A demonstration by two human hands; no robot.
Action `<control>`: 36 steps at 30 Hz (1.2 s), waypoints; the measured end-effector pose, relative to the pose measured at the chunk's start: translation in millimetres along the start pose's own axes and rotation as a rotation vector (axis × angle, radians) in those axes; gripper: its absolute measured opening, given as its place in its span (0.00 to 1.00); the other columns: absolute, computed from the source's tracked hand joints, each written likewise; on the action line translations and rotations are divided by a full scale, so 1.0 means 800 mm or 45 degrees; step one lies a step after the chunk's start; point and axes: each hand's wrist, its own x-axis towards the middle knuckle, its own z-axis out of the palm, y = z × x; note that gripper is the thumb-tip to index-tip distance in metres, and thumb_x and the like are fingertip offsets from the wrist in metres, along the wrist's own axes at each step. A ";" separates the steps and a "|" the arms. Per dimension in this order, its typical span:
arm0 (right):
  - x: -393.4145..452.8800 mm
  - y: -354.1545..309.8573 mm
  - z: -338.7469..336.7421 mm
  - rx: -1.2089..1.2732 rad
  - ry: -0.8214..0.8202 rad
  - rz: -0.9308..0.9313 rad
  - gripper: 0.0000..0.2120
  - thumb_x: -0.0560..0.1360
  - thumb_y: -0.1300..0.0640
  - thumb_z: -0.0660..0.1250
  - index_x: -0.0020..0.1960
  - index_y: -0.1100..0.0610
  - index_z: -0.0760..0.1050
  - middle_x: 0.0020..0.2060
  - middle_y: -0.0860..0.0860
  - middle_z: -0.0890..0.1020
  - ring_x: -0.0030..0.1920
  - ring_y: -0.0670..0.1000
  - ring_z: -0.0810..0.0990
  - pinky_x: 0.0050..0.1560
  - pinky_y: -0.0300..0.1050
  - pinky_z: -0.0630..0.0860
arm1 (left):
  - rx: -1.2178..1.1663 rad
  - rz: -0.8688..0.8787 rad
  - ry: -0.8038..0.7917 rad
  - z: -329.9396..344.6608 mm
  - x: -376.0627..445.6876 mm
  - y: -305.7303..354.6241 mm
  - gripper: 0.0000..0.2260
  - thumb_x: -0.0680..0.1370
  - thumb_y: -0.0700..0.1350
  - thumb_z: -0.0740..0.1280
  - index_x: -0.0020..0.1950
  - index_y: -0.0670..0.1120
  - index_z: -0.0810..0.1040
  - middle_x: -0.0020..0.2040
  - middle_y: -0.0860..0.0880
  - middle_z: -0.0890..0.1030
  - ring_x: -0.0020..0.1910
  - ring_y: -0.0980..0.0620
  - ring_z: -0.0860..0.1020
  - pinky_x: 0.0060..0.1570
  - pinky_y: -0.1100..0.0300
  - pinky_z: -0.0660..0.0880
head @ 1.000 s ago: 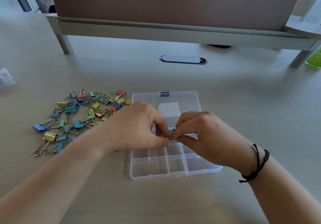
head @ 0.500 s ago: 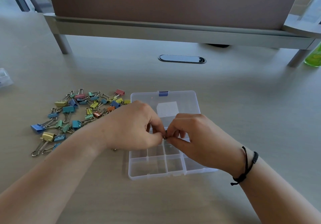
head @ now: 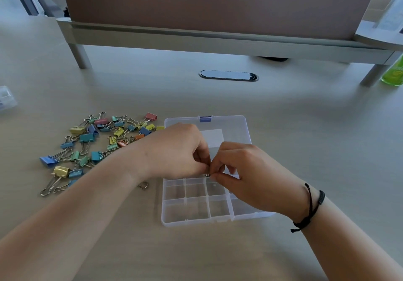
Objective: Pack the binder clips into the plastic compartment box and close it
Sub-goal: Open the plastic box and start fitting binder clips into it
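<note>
— What have you got there?

— My left hand (head: 174,152) and right hand (head: 244,171) both pinch one small binder clip (head: 207,175) by its wire, over the open plastic compartment box (head: 196,219) on the counter (head: 305,128).

— Any writing?

— A white label (head: 212,138) on the lid, too blurred to read. The other binder clips (head: 91,145) lie just left of the box.

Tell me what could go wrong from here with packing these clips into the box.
1. Both hands, the left hand and the right hand, pinch one small clip above the compartment box; it could slip and bounce onto the table.
2. The box is light and nothing steadies it, so a nudge might slide it.
3. The clip pile lies tangled; grabbing one may drag others.
</note>
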 end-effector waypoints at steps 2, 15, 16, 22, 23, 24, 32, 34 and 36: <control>0.000 0.001 -0.002 0.007 -0.001 -0.002 0.04 0.76 0.54 0.69 0.46 0.48 0.82 0.40 0.39 0.76 0.39 0.39 0.73 0.38 0.31 0.69 | 0.028 -0.022 -0.035 -0.003 0.003 0.006 0.05 0.75 0.51 0.72 0.43 0.53 0.86 0.33 0.59 0.83 0.32 0.63 0.78 0.29 0.71 0.69; 0.002 0.001 0.008 0.102 0.080 0.070 0.02 0.73 0.52 0.73 0.44 0.50 0.83 0.37 0.39 0.75 0.39 0.36 0.74 0.37 0.31 0.66 | 0.072 -0.023 -0.052 -0.004 0.004 0.012 0.04 0.74 0.49 0.72 0.38 0.53 0.82 0.33 0.56 0.82 0.33 0.60 0.79 0.33 0.67 0.72; 0.002 0.000 0.008 0.101 0.076 0.084 0.02 0.73 0.52 0.73 0.44 0.49 0.83 0.37 0.40 0.75 0.39 0.35 0.73 0.36 0.31 0.66 | 0.048 -0.018 -0.047 -0.004 0.002 0.011 0.05 0.74 0.49 0.72 0.38 0.55 0.80 0.34 0.57 0.82 0.34 0.61 0.79 0.34 0.68 0.72; 0.003 -0.002 0.008 0.091 0.057 0.140 0.04 0.74 0.49 0.72 0.45 0.48 0.83 0.37 0.41 0.74 0.39 0.34 0.72 0.36 0.32 0.67 | -0.030 0.014 -0.055 -0.002 -0.010 0.002 0.04 0.76 0.48 0.70 0.45 0.54 0.84 0.40 0.57 0.84 0.40 0.60 0.81 0.42 0.64 0.78; 0.003 -0.002 0.007 0.098 0.055 0.144 0.04 0.74 0.48 0.72 0.44 0.48 0.83 0.37 0.41 0.74 0.39 0.34 0.72 0.36 0.32 0.67 | -0.041 0.021 -0.056 -0.002 -0.012 0.002 0.04 0.76 0.48 0.70 0.46 0.54 0.85 0.39 0.57 0.84 0.40 0.61 0.80 0.40 0.66 0.77; 0.003 -0.002 0.006 0.105 0.052 0.144 0.04 0.74 0.48 0.72 0.44 0.48 0.83 0.37 0.41 0.74 0.38 0.34 0.72 0.36 0.32 0.67 | -0.050 0.028 -0.054 -0.001 -0.013 0.003 0.05 0.76 0.47 0.70 0.46 0.53 0.85 0.39 0.57 0.83 0.39 0.61 0.80 0.37 0.70 0.74; 0.001 0.001 -0.001 0.065 -0.046 0.129 0.02 0.74 0.50 0.71 0.46 0.46 0.82 0.38 0.42 0.74 0.39 0.36 0.72 0.37 0.32 0.66 | -0.092 0.024 -0.022 0.004 -0.015 0.000 0.03 0.74 0.47 0.72 0.43 0.52 0.86 0.36 0.57 0.83 0.37 0.60 0.80 0.39 0.65 0.77; 0.001 0.003 -0.004 0.056 -0.077 0.120 0.03 0.75 0.52 0.70 0.47 0.46 0.82 0.37 0.40 0.73 0.40 0.36 0.72 0.38 0.31 0.66 | -0.085 0.026 -0.007 0.006 -0.016 0.000 0.02 0.73 0.47 0.72 0.42 0.51 0.85 0.36 0.56 0.83 0.36 0.60 0.80 0.39 0.63 0.78; 0.001 0.003 -0.006 0.050 -0.094 0.112 0.03 0.75 0.52 0.70 0.47 0.46 0.82 0.38 0.40 0.73 0.41 0.34 0.72 0.38 0.31 0.66 | -0.077 0.034 0.004 0.007 -0.016 0.000 0.02 0.72 0.47 0.73 0.41 0.51 0.85 0.36 0.56 0.83 0.37 0.59 0.81 0.41 0.60 0.79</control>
